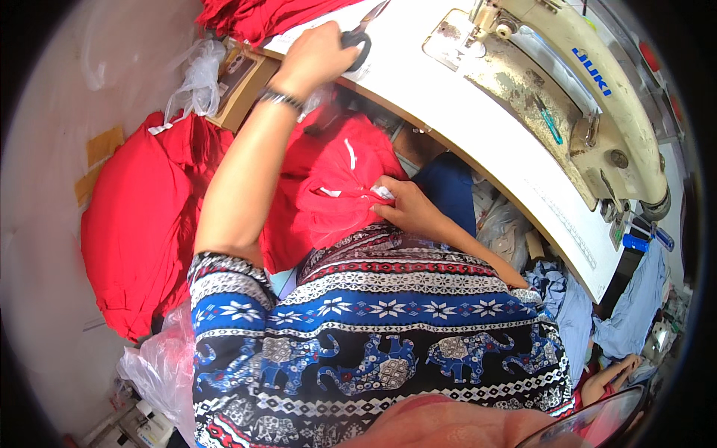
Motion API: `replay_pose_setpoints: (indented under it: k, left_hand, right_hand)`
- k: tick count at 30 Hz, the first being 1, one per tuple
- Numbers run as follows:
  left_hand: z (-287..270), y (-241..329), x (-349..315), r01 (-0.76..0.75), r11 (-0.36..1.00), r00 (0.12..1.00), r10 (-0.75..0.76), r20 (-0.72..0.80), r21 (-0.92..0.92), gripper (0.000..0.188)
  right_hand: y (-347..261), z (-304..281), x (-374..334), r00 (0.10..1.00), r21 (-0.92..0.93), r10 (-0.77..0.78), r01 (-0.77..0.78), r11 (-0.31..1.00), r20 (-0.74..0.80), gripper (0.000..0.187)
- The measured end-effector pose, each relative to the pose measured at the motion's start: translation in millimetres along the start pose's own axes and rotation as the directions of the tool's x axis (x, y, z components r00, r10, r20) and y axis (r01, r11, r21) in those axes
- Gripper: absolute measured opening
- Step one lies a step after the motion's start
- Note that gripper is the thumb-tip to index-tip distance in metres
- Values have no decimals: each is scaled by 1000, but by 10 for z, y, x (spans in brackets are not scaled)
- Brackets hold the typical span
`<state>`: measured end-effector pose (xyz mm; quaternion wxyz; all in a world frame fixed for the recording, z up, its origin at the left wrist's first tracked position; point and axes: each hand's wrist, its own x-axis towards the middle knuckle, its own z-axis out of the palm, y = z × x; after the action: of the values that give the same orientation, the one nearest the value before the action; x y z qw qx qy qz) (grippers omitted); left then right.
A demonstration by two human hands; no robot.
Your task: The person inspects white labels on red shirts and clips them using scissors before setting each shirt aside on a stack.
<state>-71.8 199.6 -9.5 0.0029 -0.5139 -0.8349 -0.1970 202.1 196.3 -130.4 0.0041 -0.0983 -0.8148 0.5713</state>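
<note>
My left hand (317, 60) reaches out over the table's near edge, its fingers closed on the dark handle of a pair of scissors (358, 46). Their blades point away over the white tabletop. A red garment (321, 175) lies across my lap and hangs below the table. My right hand (409, 207) pinches a gathered part of it, where a small white label (382, 193) shows by the fingertips. Another thin white strip (349, 154) lies on the red cloth farther up.
A cream sewing machine (612, 82) stands on the white table (515, 142) at the right. More red cloth (261, 19) is piled at the far left of the table. A bulging red bundle (142, 231) sits at my left, near a clear plastic bag (168, 366).
</note>
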Motion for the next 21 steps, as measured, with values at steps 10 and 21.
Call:
replay_pose_setpoints:
  k: [10,21]
  left_hand:
    - [-174,612,-448,-149,976,967,177,184,-157,39]
    - [-821,-284,-1601,40,993,878,-88,-471,-112,32]
  right_hand:
    - [-249,-422,-27,955,855,180,116,505,-236,26]
    - [-1141,-1030,571,793,500,-178,523,690,-583,26]
